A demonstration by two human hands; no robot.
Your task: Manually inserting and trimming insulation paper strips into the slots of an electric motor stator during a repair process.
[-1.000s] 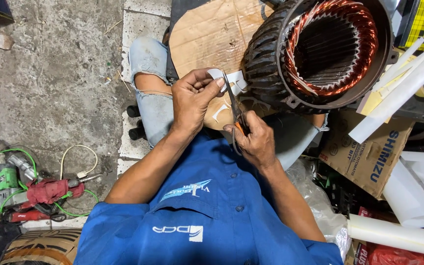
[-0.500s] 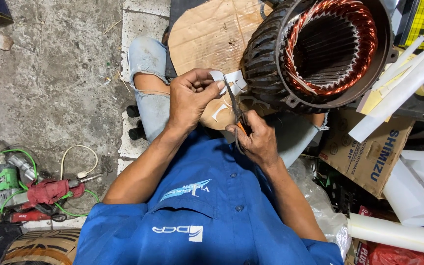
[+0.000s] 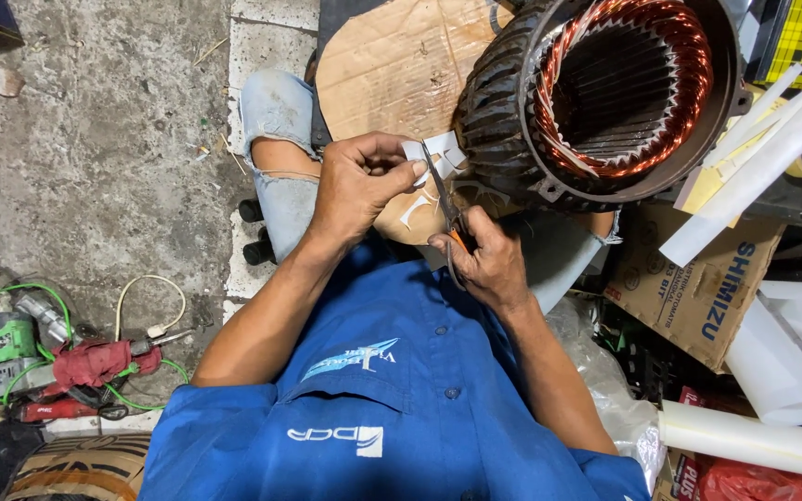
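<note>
The left hand [image 3: 359,190] is closed in a pinch, thumb and fingertips holding a small piece of white paper [image 3: 438,153] just in front of the person's chest. The right hand [image 3: 485,260] is wrapped around the orange handles of a pair of scissors [image 3: 443,199], fingers curled through them, and the thin blades point up and away from the body, touching the white paper at its lower edge. I cannot tell how far the blades are apart. Under both hands lies a brown sheet of cardboard [image 3: 392,65], resting over the person's knees, and a few small white cut-offs [image 3: 415,211] lie on it near the scissors. Just beside the paper, toward the right, a big dark motor stator [image 3: 494,121] stands on its side, with copper windings [image 3: 689,83] shining around its open inside. The person wears a blue work shirt [image 3: 392,399] and torn light jeans [image 3: 276,116], and sits above a rough concrete floor [image 3: 95,139]. On the floor at the left edge of the view there is a green power tool [image 3: 6,339] with a green cable, a red rag [image 3: 95,362] and a white cord [image 3: 150,297]. At the right side I see a brown cardboard box [image 3: 689,288], white paper rolls [image 3: 763,441] and long white strips [image 3: 763,158] leaning over the stator.
</note>
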